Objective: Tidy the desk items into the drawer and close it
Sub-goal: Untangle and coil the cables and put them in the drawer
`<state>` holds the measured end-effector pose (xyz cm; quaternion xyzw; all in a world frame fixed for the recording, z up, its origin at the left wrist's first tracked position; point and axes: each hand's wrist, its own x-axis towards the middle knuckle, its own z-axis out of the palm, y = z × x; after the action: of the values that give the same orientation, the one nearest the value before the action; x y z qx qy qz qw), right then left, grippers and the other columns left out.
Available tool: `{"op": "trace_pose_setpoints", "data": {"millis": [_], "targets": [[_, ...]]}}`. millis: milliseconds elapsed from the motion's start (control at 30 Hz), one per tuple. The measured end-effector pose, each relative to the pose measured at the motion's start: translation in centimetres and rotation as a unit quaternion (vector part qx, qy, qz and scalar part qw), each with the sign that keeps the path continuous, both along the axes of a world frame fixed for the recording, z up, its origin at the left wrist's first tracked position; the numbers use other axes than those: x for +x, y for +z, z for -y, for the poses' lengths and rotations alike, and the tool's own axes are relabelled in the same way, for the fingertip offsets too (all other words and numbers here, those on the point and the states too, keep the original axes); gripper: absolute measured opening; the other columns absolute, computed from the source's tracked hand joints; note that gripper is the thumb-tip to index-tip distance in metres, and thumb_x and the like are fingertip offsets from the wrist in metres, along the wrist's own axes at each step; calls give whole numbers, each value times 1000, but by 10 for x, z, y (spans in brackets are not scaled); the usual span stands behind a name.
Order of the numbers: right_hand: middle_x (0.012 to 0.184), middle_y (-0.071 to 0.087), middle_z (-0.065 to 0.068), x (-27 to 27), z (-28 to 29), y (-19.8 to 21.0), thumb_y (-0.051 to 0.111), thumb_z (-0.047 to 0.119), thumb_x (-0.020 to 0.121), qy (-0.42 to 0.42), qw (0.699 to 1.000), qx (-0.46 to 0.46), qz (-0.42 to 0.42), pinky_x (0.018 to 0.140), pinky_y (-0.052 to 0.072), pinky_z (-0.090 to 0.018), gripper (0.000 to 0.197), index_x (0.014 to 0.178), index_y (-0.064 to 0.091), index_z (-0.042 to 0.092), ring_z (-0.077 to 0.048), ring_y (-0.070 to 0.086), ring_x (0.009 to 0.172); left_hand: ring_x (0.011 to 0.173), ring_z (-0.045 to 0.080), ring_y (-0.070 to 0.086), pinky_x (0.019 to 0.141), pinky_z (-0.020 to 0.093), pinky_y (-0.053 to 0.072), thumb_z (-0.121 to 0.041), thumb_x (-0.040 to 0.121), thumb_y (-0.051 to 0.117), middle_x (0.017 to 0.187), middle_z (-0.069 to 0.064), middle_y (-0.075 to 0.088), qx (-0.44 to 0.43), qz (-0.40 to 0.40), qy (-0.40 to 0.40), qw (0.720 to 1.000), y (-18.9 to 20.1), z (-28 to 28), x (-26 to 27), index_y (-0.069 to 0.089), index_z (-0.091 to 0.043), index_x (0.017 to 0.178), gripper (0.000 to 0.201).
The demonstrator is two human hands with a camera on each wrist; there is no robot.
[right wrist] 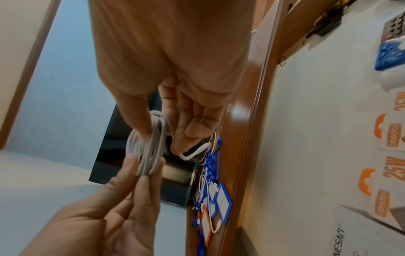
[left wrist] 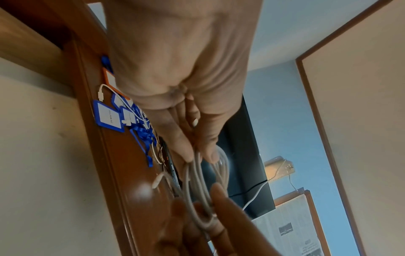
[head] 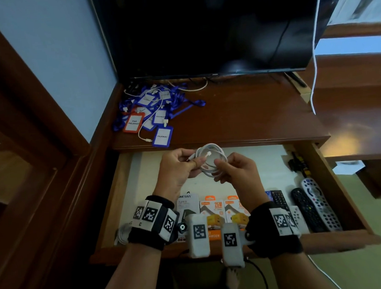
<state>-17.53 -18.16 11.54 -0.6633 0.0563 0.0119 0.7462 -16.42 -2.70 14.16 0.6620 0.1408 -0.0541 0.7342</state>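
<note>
A coiled white cable (head: 210, 160) (left wrist: 205, 187) (right wrist: 146, 150) hangs in the air over the open drawer (head: 130, 186), held between both hands. My left hand (head: 181, 166) pinches the coil's left side, thumb on top. My right hand (head: 232, 168) pinches the right side, and one plug end sticks out past its fingers (right wrist: 190, 131). On the desktop (head: 249, 115) behind the drawer lies a pile of blue lanyards with badge holders (head: 153, 115), one orange holder (head: 133, 122) and a loose white cable (head: 150, 126) across them.
The drawer's front row holds charger boxes (head: 212, 211), several remote controls (head: 308, 207) and a white cable (head: 121, 234) at the left corner. A dark object (head: 297, 161) lies along its right wall. A dark TV screen (head: 213, 32) stands at the desk's back.
</note>
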Motion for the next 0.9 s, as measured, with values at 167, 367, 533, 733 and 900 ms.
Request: {"op": "trace_pose_setpoints", "data": {"millis": [167, 367, 533, 733, 900], "targets": [[75, 69, -17, -12, 5, 4, 64, -1, 86, 1, 999, 29, 14, 61, 52, -32, 10, 95, 65, -1, -26, 64, 68, 80, 12, 67, 73, 24, 57, -13, 83, 72, 89, 5, 70, 29, 16, -18, 999, -5, 10, -10, 66, -14, 93, 11], [79, 71, -16, -22, 12, 14, 61, -6, 84, 53, 997, 59, -16, 68, 53, -30, 12, 83, 71, 0, -27, 66, 76, 87, 19, 67, 78, 29, 57, -8, 83, 70, 90, 9, 71, 27, 59, -17, 998, -2, 16, -14, 66, -13, 90, 9], [73, 65, -13, -28, 19, 9, 59, 9, 91, 58, 998, -2, -36, 63, 39, -29, 21, 78, 75, 7, -21, 52, 69, 69, 6, 62, 73, 23, 46, -3, 87, 60, 70, 0, 67, -5, 78, -111, 991, -6, 11, -18, 61, -4, 89, 2], [65, 48, -14, -30, 11, 9, 57, 6, 91, 34, 996, 56, -56, 49, 32, -26, 24, 73, 69, -4, -18, 38, 53, 61, 9, 54, 76, 27, 39, -25, 85, 53, 60, -2, 61, -68, 88, -191, 975, -7, 6, -28, 57, -6, 91, 20], [61, 55, -15, -28, 5, 10, 56, 3, 91, 13, 994, 85, -70, 50, 39, -28, 23, 73, 66, -6, -20, 44, 52, 65, 12, 50, 82, 29, 40, -29, 88, 58, 59, -2, 54, -66, 63, -259, 961, -10, 2, -26, 60, -2, 112, 36]]}}
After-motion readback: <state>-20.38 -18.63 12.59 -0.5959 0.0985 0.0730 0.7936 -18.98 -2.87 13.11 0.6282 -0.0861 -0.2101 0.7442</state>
